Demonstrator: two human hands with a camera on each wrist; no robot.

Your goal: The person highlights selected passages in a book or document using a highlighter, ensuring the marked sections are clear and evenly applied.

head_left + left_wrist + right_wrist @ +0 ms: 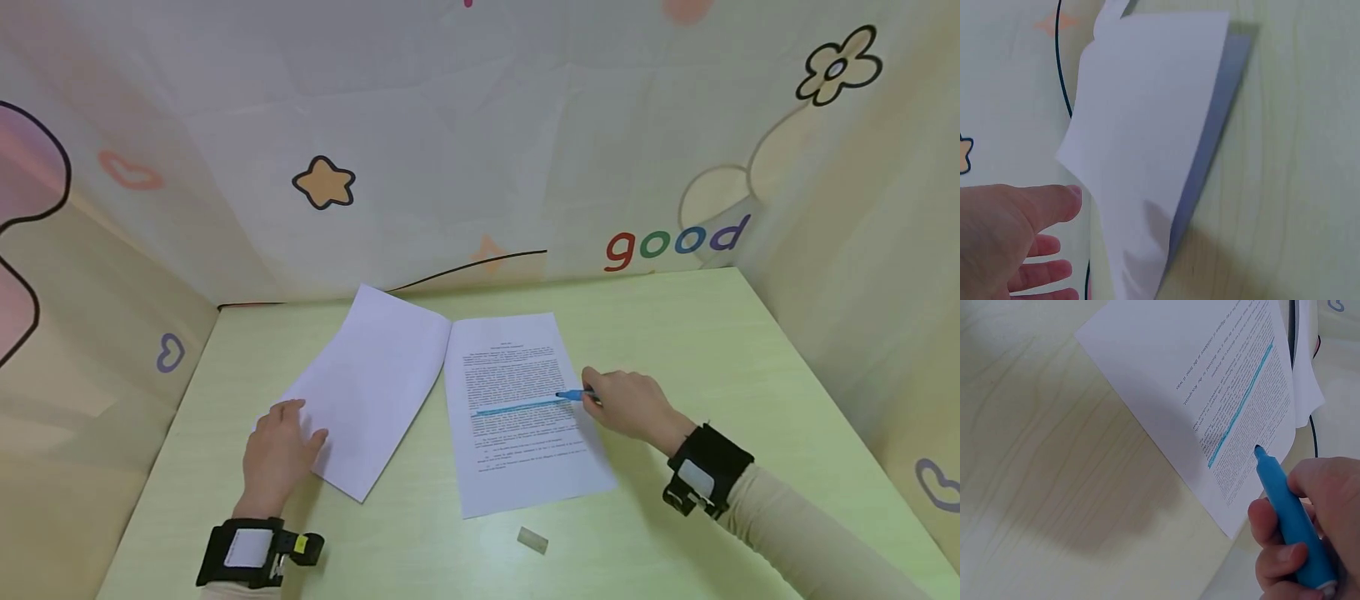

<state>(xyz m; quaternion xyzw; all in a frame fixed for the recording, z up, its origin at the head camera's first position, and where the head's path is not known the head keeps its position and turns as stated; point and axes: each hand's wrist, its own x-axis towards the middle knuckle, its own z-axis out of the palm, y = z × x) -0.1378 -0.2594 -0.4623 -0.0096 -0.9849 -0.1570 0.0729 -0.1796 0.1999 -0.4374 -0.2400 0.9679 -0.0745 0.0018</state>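
Observation:
My right hand (628,403) grips a blue highlighter (1291,515), its dark tip pointing at the printed page (536,487). A blue highlighted line (517,407) runs across the text, and the tip appears close to its right end in the head view. To the left of that page, a blank white sheet (375,375) fans out; the two meet near their top corners. My left hand (277,454) lies by the lower left edge of the blank sheet, fingers relaxed and thumb spread. In the left wrist view, part of the blank sheet (1141,125) bows up over its shadow.
A small greyish rectangular piece (532,540) lies on the pale green table (675,333) below the printed page. Behind the table hangs a patterned cloth (450,167), and more cloth closes off both sides.

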